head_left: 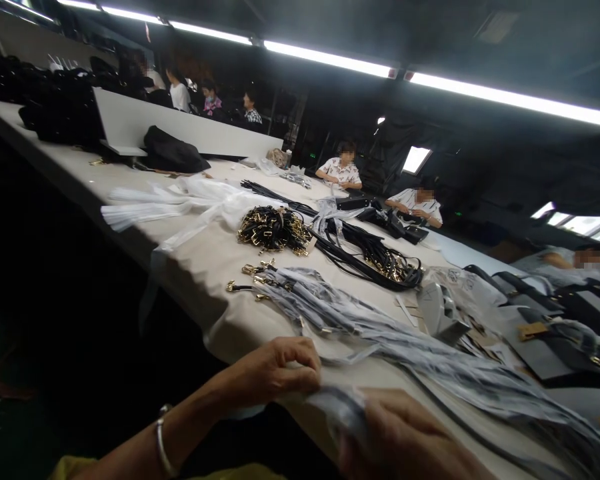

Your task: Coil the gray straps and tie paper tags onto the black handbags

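A blurred plastic-wrapped strap (pixel 337 403) is clasped at the lower centre of the frame by the right hand (pixel 400 430); whether anything is pinched by the curled left hand (pixel 283 367) cannot be told. The cream cloth-covered table (pixel 213 270) beyond is strewn with sleeved straps (pixel 380 327) and, at centre, a gold-buckled bundle (pixel 273 230). The dim room is lit by fluorescent tubes (pixel 330 60) across the top; co-workers (pixel 341 173) are seen at upper centre.
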Demonstrator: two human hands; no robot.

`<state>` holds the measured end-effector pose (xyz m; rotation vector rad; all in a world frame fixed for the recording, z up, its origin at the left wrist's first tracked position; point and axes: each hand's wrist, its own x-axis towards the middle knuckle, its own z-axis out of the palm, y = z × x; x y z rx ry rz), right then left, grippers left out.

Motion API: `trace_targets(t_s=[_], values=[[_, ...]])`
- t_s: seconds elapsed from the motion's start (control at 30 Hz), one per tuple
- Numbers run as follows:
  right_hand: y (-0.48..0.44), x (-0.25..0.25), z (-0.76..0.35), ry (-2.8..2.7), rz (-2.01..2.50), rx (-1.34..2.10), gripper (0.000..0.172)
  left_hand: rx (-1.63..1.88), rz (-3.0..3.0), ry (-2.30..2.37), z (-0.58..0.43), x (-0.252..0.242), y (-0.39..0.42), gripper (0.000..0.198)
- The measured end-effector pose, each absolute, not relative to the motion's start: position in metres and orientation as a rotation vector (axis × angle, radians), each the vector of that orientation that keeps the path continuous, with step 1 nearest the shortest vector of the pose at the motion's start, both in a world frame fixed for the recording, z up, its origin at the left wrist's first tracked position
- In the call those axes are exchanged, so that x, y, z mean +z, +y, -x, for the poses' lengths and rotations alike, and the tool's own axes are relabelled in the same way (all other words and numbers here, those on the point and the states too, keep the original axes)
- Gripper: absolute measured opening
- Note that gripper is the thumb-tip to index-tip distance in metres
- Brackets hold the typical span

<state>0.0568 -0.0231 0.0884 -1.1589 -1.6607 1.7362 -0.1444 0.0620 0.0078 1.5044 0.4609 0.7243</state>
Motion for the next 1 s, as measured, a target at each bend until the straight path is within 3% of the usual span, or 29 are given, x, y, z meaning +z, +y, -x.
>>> trace_targets(t_s=[0.07,0.2,0.3,0.5,0.6,0.73,0.9,1.0], values=[[-0.011,0.098,-0.043,-1.357,0.905,1.78,0.055,0.71,-1.221,0.394,0.118,0.0,0.048,0.041],[0.019,0.12,-0.03,-1.239,0.742,1.365,0.039,0.928,-0.79,0.385,0.083,-0.01,0.02,0.048],[0.039,0.122,-0.037,-1.479,0.782,0.932,0.028,1.008,-0.814,0.33,0.084,-0.01,0.011,0.055],[0.066,0.095,-0.073,-2.402,0.974,-0.076,0.011,0.789,-1.081,0.318,0.134,0.007,0.022,0.044],[0.061,0.085,-0.085,-2.749,1.032,-0.217,0.018,0.646,-1.215,0.485,0.162,0.015,0.038,0.031],[0.031,0.086,-0.085,-2.844,1.278,0.136,0.029,0.65,-1.518,0.758,0.179,0.016,0.06,0.021],[-0.001,0.102,-0.067,-2.349,1.527,1.378,0.052,0.545,-1.56,0.607,0.164,0.006,0.081,0.024],[-0.004,0.1,-0.059,-1.783,1.39,1.784,0.061,0.586,-1.525,0.411,0.148,0.003,0.082,0.033]])
